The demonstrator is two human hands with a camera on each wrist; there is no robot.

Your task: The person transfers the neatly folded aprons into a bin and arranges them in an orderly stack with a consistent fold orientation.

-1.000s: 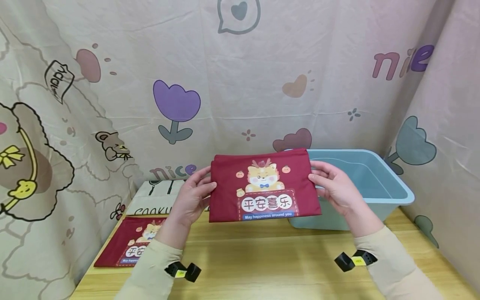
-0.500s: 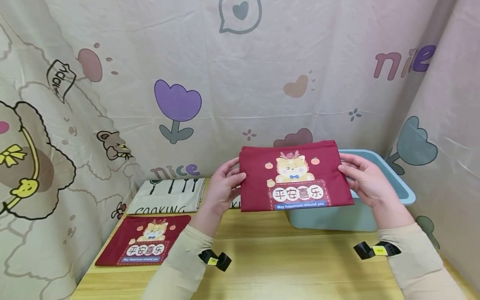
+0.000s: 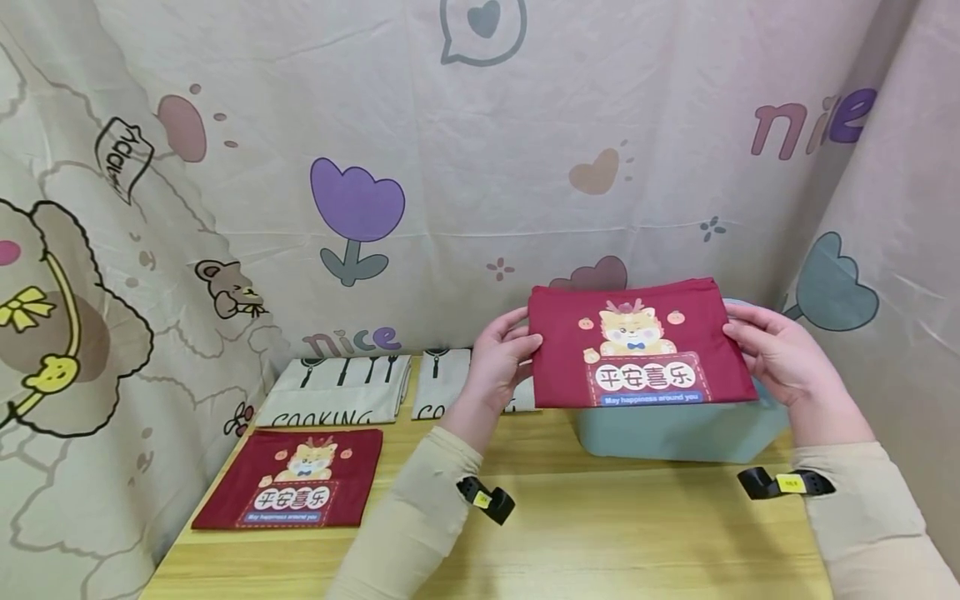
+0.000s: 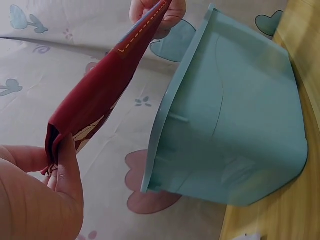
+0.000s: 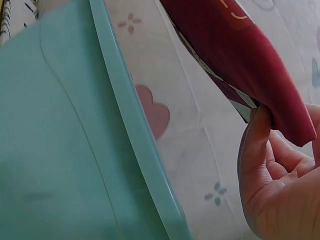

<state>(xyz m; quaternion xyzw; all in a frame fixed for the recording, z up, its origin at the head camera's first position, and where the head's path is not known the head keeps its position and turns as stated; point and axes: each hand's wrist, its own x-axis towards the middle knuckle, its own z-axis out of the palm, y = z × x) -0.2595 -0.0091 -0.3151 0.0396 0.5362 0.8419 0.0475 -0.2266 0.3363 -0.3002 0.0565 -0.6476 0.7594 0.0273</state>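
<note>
We pinch the folded red cloth [image 3: 637, 346] by opposite sides with our left hand [image 3: 495, 362] and right hand [image 3: 780, 354], near the blue tub [image 3: 667, 435].

Homelike corner, exact kind of room unclear, cartoon-printed curtains [image 3: 487, 167] on three sides, wood-grain table [image 3: 600, 533]

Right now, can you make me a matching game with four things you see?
Things
1. Tub
2. Upper red cloth
3. Lower red cloth
4. White cloths

Clues
A. Lies on the table, printed with a cartoon animal
B. Printed with black cutlery
C. Pale blue-green
D. Held by the left hand and right hand

Pairs: 1-C, 2-D, 3-A, 4-B
</note>
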